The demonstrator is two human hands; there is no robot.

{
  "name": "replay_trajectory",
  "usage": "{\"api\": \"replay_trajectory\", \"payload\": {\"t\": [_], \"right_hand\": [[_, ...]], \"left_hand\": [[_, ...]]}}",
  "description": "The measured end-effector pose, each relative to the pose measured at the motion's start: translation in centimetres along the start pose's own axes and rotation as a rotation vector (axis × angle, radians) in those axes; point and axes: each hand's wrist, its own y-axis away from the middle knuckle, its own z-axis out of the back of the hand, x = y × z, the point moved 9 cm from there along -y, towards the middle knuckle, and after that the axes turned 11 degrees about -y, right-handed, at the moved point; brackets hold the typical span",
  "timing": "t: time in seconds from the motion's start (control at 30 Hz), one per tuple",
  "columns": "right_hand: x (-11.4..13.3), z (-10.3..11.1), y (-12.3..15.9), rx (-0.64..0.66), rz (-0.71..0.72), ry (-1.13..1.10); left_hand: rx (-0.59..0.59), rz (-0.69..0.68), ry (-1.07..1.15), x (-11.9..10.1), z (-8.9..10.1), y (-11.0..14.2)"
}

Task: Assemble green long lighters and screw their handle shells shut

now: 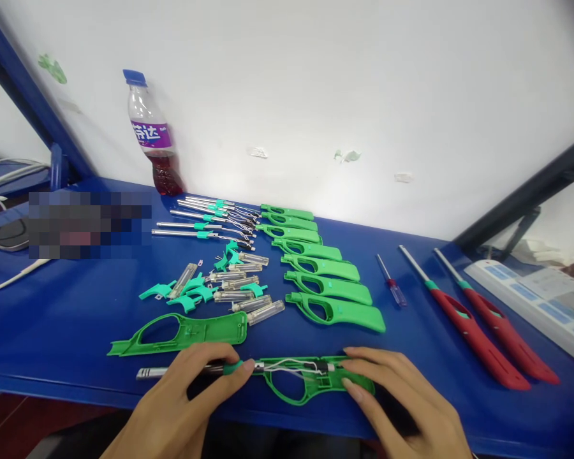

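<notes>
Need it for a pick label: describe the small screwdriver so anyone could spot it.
On the blue table, find the row of green shells. The screwdriver lies between them and two red lighters. It's the short one with a see-through handle.

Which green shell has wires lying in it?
The shell nearest the person, its wide end at the right hand: white wires run along it. The open half just beyond has none, and the lined-up shells show none.
</notes>
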Motion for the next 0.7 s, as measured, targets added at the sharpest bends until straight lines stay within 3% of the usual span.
{"api": "replay_trajectory", "payload": {"t": [0.43,0.7], "right_hand": [[-0.3,-1.5,-0.3,0.077,-0.031,0.07],[-1.5,-2.1,-0.8,0.066,-0.13,-0.094]], "left_hand": [[0.011,-0.041,-0.075,0.0,-0.1,0.1],[0.014,-0.05,-0.078,-0.1,0.0,-0.1]]}}
